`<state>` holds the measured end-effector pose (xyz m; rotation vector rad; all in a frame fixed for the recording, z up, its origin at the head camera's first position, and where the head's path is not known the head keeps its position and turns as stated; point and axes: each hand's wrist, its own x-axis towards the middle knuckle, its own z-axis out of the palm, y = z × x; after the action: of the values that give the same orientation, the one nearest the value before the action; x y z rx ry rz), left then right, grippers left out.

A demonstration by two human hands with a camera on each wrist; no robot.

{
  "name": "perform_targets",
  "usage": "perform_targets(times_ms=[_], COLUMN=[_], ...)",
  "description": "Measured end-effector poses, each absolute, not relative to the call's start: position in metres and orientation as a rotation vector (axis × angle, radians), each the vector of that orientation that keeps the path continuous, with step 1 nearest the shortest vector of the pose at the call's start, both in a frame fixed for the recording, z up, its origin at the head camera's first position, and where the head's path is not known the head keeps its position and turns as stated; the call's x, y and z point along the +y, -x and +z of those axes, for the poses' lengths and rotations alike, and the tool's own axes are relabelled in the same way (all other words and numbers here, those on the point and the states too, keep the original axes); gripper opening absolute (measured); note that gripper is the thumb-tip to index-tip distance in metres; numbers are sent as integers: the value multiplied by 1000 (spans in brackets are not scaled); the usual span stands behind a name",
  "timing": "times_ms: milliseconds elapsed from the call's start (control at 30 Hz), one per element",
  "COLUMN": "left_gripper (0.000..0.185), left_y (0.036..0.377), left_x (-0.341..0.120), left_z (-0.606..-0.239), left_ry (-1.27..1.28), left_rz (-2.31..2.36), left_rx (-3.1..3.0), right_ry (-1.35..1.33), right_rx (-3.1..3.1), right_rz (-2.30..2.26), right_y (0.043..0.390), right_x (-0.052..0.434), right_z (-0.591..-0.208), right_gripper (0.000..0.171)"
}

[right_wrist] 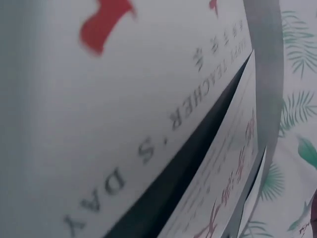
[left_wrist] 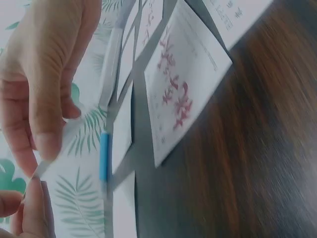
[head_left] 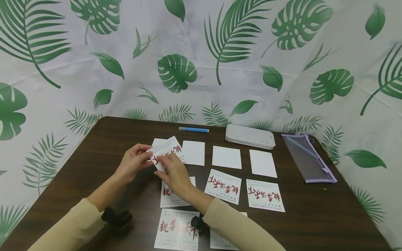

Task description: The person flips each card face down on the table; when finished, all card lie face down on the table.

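Both hands, left (head_left: 133, 162) and right (head_left: 174, 170), pinched one printed card (head_left: 166, 150) raised between them, seemingly tilted, above the table (head_left: 78, 167).

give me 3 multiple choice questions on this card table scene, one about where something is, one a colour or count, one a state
1. Where does the blue pen lie?
A. at the far edge of the table, left of the white case
B. inside the mesh pouch
C. in the right hand

2. How many blank white squares lie flat in full view in the far row?
A. one
B. three
C. six

3. What are the two hands doing?
A. resting flat on the table
B. both holding one printed card above the table
C. gripping the pen

Answers:
1 A, the pen lies beside the white case on the table.
2 B, three show in the head view.
3 B, left hand and right hand pinch the card.
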<state>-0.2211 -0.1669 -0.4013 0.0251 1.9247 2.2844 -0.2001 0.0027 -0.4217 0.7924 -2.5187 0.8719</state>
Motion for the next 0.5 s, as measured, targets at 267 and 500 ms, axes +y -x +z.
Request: perform_targets(times_ms=[267,500], left_gripper=[22,47], left_y=[223,225], left_x=[-152,-157], left_z=[-392,-402], left_ry=[-129,-31], left_rz=[2302,2106], left_rx=[1994,2375], right_ry=[-839,-615], right_rx=[-2352,-2185], right_rz=[765,1211], right_y=[205,211], right_x=[14,18], right_z=[-418,-414], right_gripper=[33,32])
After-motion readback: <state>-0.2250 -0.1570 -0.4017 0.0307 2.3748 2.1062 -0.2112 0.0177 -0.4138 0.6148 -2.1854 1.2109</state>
